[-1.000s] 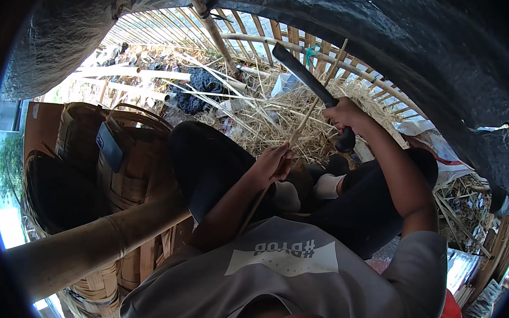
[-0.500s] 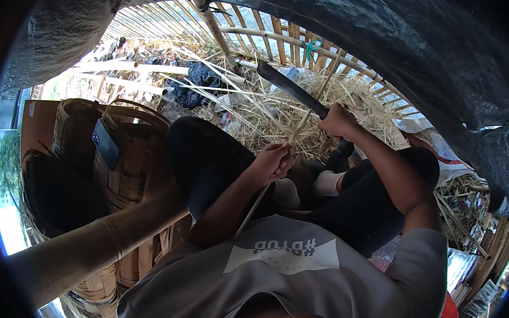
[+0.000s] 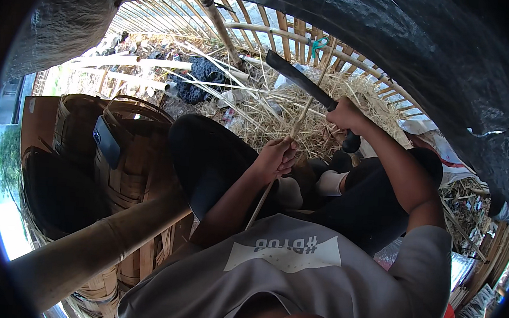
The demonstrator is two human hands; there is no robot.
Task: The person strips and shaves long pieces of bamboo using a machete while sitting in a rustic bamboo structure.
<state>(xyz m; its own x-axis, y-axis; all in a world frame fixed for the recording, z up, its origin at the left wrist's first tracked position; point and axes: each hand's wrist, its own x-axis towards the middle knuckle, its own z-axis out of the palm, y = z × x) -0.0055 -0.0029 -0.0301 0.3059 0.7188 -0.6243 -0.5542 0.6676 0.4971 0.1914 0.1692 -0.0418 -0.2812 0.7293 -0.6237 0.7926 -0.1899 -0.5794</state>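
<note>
My left hand [image 3: 276,158] is closed round a long thin bamboo strip [image 3: 312,95]. The strip runs from beside my shirt up past the hand toward the fence. My right hand [image 3: 347,117] grips the handle of a machete [image 3: 301,80], whose dark broad blade points up and left. The blade crosses the strip well above my left hand; whether the two touch I cannot tell. The rounded end of the machete's handle [image 3: 351,142] sticks out below my right fist.
Bamboo shavings [image 3: 262,127] cover the ground ahead. A bamboo slat fence [image 3: 285,38] stands beyond, under a dark tarp [image 3: 412,52]. On my left are woven baskets [image 3: 134,169], a phone [image 3: 106,142] and a thick bamboo pole [image 3: 98,240]. Bamboo poles [image 3: 120,62] lie farther off.
The machete and my right hand have shifted slightly up and right, with the blade tip raised. The bamboo strip now stands a bit steeper, and my left hand has risen slightly, still holding it.
</note>
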